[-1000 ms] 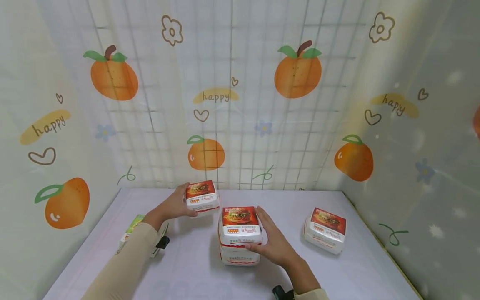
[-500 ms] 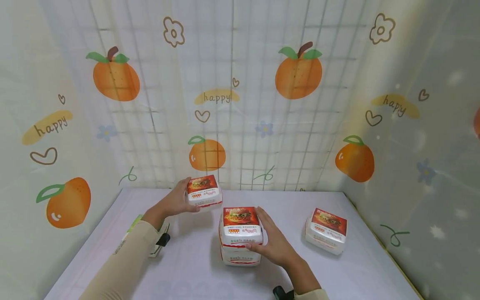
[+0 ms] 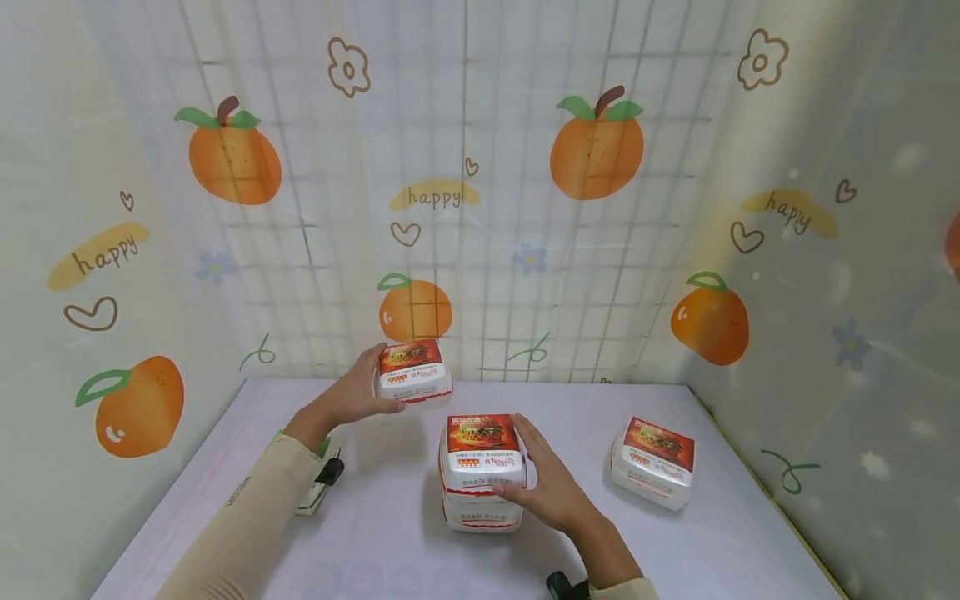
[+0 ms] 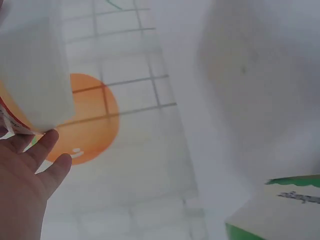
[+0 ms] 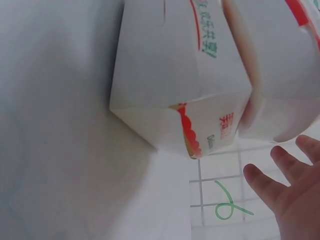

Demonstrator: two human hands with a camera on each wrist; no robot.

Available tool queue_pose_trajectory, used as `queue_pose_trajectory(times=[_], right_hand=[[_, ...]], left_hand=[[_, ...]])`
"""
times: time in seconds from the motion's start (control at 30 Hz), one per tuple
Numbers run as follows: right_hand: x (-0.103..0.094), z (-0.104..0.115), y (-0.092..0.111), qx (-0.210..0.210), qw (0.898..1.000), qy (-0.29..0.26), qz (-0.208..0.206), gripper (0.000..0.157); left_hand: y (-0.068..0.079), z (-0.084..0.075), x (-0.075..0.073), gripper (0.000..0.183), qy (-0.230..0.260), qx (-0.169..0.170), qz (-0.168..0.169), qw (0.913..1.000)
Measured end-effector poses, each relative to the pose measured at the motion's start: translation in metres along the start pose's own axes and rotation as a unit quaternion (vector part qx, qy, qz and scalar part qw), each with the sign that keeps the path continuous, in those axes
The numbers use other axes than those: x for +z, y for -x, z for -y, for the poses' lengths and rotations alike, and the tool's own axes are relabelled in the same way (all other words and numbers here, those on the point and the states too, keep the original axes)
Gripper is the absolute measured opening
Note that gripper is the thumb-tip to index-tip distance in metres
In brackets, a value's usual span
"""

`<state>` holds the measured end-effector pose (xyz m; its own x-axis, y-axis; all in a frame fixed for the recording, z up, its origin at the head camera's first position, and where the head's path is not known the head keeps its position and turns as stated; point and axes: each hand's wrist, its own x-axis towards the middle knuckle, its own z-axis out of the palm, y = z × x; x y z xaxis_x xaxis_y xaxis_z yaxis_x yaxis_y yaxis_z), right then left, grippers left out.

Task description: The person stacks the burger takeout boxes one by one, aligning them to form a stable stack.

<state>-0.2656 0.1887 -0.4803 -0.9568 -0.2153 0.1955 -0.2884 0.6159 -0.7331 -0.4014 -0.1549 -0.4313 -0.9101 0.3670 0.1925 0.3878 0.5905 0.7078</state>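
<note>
Box [image 3: 651, 468] right of two stacked boxes [image 3: 480, 477]

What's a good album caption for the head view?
Left hand holds one burger box aloft; right hand grips the upper box of a stacked pair.

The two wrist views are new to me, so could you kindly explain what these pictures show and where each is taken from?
There is no machine here, just a person's two bare hands. The wide view comes from a camera worn on the head, looking forward and down; the closer views come from a camera on each wrist. The left hand holds a burger-printed box above the pale table. The right hand grips the upper box of a stack of two at its side; the lower box rests on the table. A similar single box lies to the right, and a green-and-white box is partly hidden behind the left sleeve.
</note>
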Motion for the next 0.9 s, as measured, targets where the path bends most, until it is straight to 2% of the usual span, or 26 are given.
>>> queue_pose_trajectory(times=[0.3,0.5,0.67,0.9], right_hand=[[0.000,0.000,0.000,0.001,1.000,-0.011,0.003,0.103],[-0.001,0.001,0.000,0.005,1.000,-0.009,0.002,0.103],[-0.001,0.001,0.000,0.002,1.000,-0.011,0.000,0.104],[-0.001,-0.001,0.000,-0.012,1.000,-0.010,-0.002,0.102]], left_hand=[[0.002,-0.015,-0.004,0.119,0.017,0.002,-0.003,0.9999],[0.002,-0.027,-0.003,0.111,0.009,0.020,-0.007,0.9997],[0.004,-0.036,-0.003,0.111,0.002,0.035,-0.001,0.9994],[0.007,-0.044,0.000,0.111,0.007,0.040,0.005,0.9992]])
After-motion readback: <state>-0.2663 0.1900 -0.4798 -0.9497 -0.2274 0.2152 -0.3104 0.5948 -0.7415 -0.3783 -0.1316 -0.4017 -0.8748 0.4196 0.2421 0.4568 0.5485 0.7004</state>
